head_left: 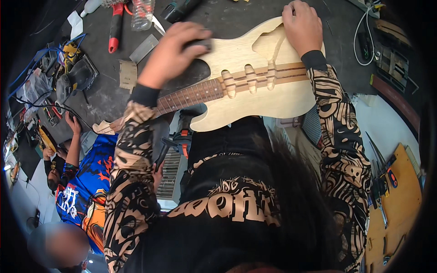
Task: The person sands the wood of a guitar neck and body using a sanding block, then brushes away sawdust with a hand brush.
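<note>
An unfinished electric guitar body [236, 109] of pale bare wood lies across the workbench, its fretted neck [191, 96] pointing left toward the headstock. Three routed slots and a larger cavity are cut into its top. My left hand [170, 52], blurred by motion, is closed around a small dark block [203, 45] against the body's far horn; what the block is made of cannot be told. At the far right edge of the body, my right hand [304, 29] presses down with its fingers curled over the rim, gripping it.
A red-handled tool [114, 34], a clear plastic bottle [142, 16] and a cardboard piece [128, 74] lie on the dark bench [104, 95]. Power tools and cables [75, 68] crowd the left. A co-worker in a blue shirt [93, 177] stands at left. A white cable [357, 41] lies at right.
</note>
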### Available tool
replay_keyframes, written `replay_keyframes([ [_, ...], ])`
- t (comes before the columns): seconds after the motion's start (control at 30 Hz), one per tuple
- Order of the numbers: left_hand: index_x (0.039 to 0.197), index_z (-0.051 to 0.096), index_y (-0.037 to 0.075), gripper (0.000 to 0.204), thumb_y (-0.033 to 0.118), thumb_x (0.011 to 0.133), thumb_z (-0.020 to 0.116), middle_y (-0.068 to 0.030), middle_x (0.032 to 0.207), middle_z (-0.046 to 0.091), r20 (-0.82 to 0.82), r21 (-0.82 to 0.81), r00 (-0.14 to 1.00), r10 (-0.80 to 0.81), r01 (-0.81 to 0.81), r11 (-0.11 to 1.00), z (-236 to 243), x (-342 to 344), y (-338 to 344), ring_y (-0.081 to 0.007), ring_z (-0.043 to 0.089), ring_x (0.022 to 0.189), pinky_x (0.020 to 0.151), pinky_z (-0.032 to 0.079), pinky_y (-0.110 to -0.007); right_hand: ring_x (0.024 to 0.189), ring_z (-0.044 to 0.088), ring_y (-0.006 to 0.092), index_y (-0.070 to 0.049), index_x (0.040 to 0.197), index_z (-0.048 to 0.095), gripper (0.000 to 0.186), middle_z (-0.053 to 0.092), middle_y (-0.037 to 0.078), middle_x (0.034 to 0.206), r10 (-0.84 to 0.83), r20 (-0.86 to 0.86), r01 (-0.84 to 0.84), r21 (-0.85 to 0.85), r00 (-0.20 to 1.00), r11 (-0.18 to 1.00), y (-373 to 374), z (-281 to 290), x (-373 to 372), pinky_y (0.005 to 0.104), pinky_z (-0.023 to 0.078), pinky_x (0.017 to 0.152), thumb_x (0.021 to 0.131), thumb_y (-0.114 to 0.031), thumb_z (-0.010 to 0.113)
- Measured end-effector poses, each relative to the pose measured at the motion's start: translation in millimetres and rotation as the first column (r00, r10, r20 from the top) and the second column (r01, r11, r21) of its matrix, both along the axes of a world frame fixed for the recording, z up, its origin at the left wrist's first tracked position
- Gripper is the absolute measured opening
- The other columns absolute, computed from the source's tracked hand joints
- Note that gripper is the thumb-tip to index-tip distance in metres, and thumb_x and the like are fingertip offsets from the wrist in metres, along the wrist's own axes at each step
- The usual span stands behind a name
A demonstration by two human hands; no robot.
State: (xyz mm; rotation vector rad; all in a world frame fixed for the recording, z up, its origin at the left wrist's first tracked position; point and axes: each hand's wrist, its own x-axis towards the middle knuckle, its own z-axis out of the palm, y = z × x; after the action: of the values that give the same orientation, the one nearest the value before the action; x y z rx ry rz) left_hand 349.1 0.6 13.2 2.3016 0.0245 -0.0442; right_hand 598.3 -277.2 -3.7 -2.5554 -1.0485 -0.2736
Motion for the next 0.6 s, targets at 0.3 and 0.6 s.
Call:
replay_keyframes([
  [0.3,0.142,0.076,0.007,0.044,0.016,0.099,0.077,-0.0131,0.141,0.071,0.006,0.030,0.999,-0.031,0.031,0.999,5,1,-2,-0.0341,0.064,0.132,0.117,0.049,-0.045,0.101,0.064,0.0400,-0.006,0.099,0.063,0.015,0.067,0.015,0.099,0.007,0.051,-0.005,-0.039,0.999,0.999,-5,-3,2,0.0538,0.050,0.089,0.105,-0.020,0.062],
  [0.6,0.138,0.075,0.005,0.037,0.024,0.105,0.073,-0.0127,0.126,0.074,0.052,-0.016,0.995,-0.087,0.088,0.996,-8,37,-36,-0.0344,0.065,0.125,0.112,0.051,-0.044,0.101,0.064,0.0407,-0.006,0.099,0.063,0.014,0.067,0.016,0.099,-0.016,0.029,0.018,-0.078,0.999,0.997,-6,-5,3,0.0541,0.051,0.087,0.104,-0.020,0.062],
])
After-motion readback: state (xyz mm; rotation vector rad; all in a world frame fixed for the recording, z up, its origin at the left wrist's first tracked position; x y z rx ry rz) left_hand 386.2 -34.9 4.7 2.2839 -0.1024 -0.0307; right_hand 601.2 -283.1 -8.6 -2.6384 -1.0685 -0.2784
